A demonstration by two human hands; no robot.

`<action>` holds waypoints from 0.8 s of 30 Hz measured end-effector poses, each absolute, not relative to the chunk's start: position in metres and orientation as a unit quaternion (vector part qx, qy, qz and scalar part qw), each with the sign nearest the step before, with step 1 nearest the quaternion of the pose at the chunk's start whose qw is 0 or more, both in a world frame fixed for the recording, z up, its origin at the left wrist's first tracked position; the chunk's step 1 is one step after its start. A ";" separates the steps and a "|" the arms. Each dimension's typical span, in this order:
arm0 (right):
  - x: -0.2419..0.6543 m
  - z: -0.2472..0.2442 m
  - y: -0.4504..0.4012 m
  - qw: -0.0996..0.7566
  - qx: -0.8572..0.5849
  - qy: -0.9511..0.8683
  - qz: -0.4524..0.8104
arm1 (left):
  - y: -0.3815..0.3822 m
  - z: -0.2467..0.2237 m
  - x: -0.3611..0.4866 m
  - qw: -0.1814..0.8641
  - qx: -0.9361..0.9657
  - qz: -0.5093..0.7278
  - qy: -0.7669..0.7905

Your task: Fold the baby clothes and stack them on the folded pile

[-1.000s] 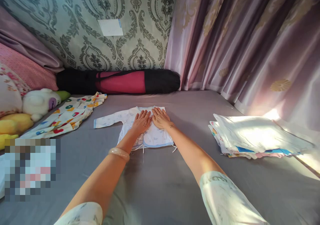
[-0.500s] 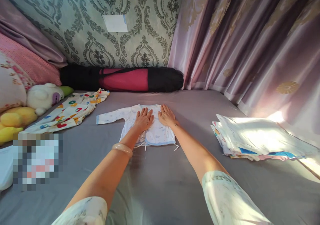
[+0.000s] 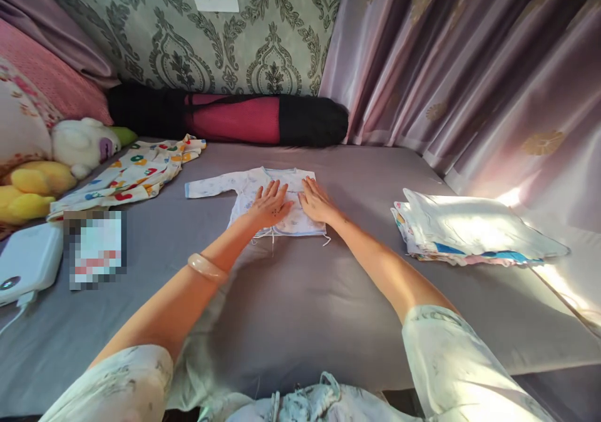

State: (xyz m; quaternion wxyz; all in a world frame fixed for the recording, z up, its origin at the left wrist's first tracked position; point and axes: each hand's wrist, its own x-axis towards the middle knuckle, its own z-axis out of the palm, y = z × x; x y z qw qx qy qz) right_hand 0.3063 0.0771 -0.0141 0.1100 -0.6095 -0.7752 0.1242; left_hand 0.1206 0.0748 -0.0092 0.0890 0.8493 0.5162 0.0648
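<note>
A small white baby shirt (image 3: 251, 187) with blue trim and tie strings lies spread on the grey sheet, one sleeve stretched out to the left. The other sleeve does not show on the right side. My left hand (image 3: 271, 204) rests flat on the middle of the shirt, fingers spread, a pale bangle (image 3: 206, 268) on its forearm. Flat on the shirt's right part lies my right hand (image 3: 315, 203), its fingers stretched out. Neither hand grips anything.
To the right is a stack of folded clothes (image 3: 474, 225). At left lie a colourful printed garment (image 3: 141, 170), plush toys (image 3: 82, 143) and a white power bank (image 3: 32, 262) with a cable. A black and pink roll (image 3: 235, 118) lies along the wall; curtains (image 3: 399, 65) hang at right.
The view has tipped downward, so my lap and the power bank now show. My hands have slid slightly down the shirt, still flat on it.
</note>
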 end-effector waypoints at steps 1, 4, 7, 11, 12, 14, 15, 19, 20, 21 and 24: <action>0.304 -0.017 0.067 0.103 -0.602 -0.783 0.119 | 0.067 -0.010 0.119 0.089 0.854 0.057 0.509; 0.298 -0.026 0.046 0.089 -0.592 -0.794 0.100 | 0.051 -0.017 0.117 0.090 0.857 0.042 0.506; 0.294 -0.033 0.040 0.085 -0.599 -0.792 0.083 | 0.046 -0.026 0.117 0.092 0.852 0.041 0.514; 0.294 -0.036 0.041 0.076 -0.603 -0.791 0.076 | 0.048 -0.033 0.118 0.084 0.847 0.054 0.521; 0.294 -0.035 0.041 0.071 -0.603 -0.791 0.076 | 0.048 -0.033 0.118 0.083 0.847 0.056 0.522; 0.295 -0.032 0.041 0.057 -0.604 -0.791 0.078 | 0.048 -0.031 0.118 0.093 0.847 0.059 0.519; 0.295 -0.028 0.042 0.050 -0.604 -0.792 0.078 | 0.048 -0.029 0.117 0.104 0.848 0.058 0.516; 0.285 -0.007 0.050 0.053 -0.608 -0.790 0.062 | 0.054 -0.024 0.108 0.158 0.855 0.085 0.487; 0.280 -0.002 0.055 0.065 -0.608 -0.789 0.054 | 0.057 -0.023 0.104 0.162 0.854 0.107 0.483; 0.273 0.001 0.060 0.081 -0.605 -0.791 0.046 | 0.061 -0.023 0.098 0.160 0.851 0.133 0.482; 0.252 0.000 0.079 0.114 -0.583 -0.804 0.032 | 0.077 -0.020 0.076 0.146 0.827 0.205 0.503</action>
